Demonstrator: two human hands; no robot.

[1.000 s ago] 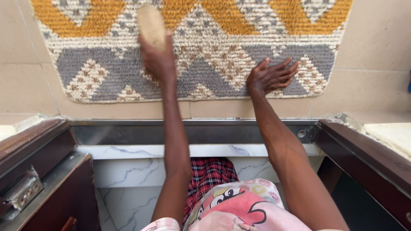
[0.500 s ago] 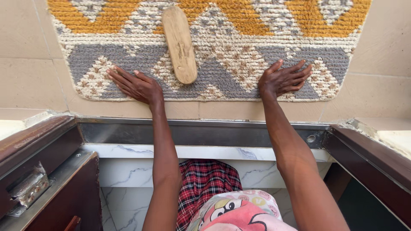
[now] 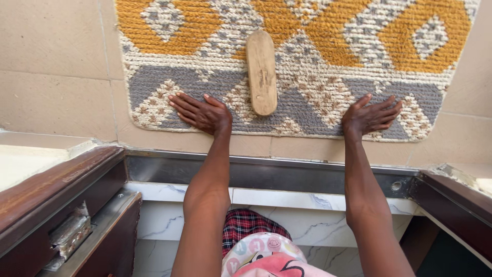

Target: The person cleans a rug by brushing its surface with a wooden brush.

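The left hand [image 3: 201,113] is lying flat, fingers spread, on the near edge of the woven rug [image 3: 169,92], gripping nothing; the right hand [image 3: 370,116] is pressing down flat and open on the same edge, well apart from it; between them the wooden brush [image 3: 261,72] is lying on the rug, touched by neither hand; the rug is lying on the tiled floor [image 3: 56,61] beyond the metal door sill [image 3: 271,174].

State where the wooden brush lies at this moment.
In the head view the wooden brush lies on the patterned mat, upper centre, between and just beyond the left hand and right hand, touching neither.
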